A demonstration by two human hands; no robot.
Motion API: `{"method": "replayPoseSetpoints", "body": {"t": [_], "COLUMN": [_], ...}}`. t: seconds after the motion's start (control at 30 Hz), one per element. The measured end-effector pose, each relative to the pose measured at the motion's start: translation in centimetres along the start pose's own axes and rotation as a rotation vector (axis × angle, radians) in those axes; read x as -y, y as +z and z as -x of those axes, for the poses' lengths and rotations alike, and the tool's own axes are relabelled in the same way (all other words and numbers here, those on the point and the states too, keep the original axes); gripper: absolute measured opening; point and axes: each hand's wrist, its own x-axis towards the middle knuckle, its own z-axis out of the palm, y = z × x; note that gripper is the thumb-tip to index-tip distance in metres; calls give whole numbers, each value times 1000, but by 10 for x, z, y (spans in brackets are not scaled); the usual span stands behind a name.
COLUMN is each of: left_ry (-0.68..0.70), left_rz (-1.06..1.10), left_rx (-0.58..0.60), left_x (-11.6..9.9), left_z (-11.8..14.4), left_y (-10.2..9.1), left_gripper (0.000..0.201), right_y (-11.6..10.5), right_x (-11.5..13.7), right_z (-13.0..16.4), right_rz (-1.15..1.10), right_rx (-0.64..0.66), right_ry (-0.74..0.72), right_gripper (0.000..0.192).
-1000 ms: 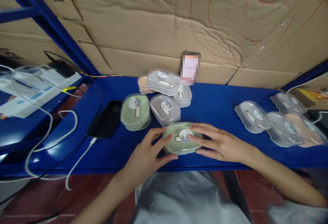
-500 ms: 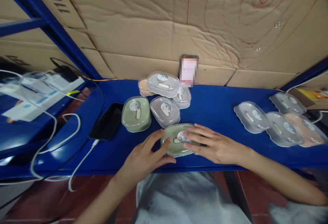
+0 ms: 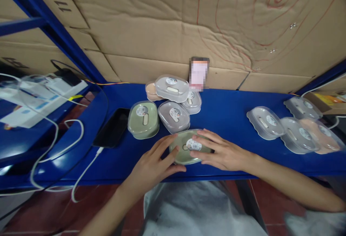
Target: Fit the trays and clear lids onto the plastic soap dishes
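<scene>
A green lunch box point(image 3: 181, 140) with a clear cover lies at the front of the blue shelf, between my hands. A round printed label point(image 3: 194, 144) sits on top, partly over its pale lid tab. My left hand point(image 3: 152, 160) holds the box's left end, its index fingertip on the cover and its thumb by the front edge. Spread over the right end, my right hand point(image 3: 227, 153) has fingertips resting on the cover and near the label. Behind stand another green lunch box point(image 3: 143, 120) and a grey lunch box point(image 3: 175, 117), both labelled.
More boxes, including a stacked grey one point(image 3: 172, 89), stand at the back. Several clear-covered boxes point(image 3: 266, 122) are on the right. A black phone-like device point(image 3: 112, 128) with a white cable, a power strip point(image 3: 40, 102) and a pixelated phone-shaped object point(image 3: 199, 74) are also here.
My right fingers have shifted slightly left and apart, showing more of the label. My left hand has barely moved, and the green box stays in place.
</scene>
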Motion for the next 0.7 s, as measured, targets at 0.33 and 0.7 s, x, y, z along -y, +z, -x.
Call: {"method": "replayPoseSetpoints", "body": {"t": [0.33, 0.7], "left_ry": [-61, -75], "left_rz": [101, 27], "left_rx": [4, 70], "left_x": [1, 0], "left_z": [-2, -3], "left_y": [2, -1], "left_gripper": [41, 49], "right_y": [0, -57], "right_x": [2, -27], "right_z": [-3, 31], "right_rz": [55, 153], "right_rx": [39, 100], "right_ry": [56, 515], "right_gripper": [61, 53]}}
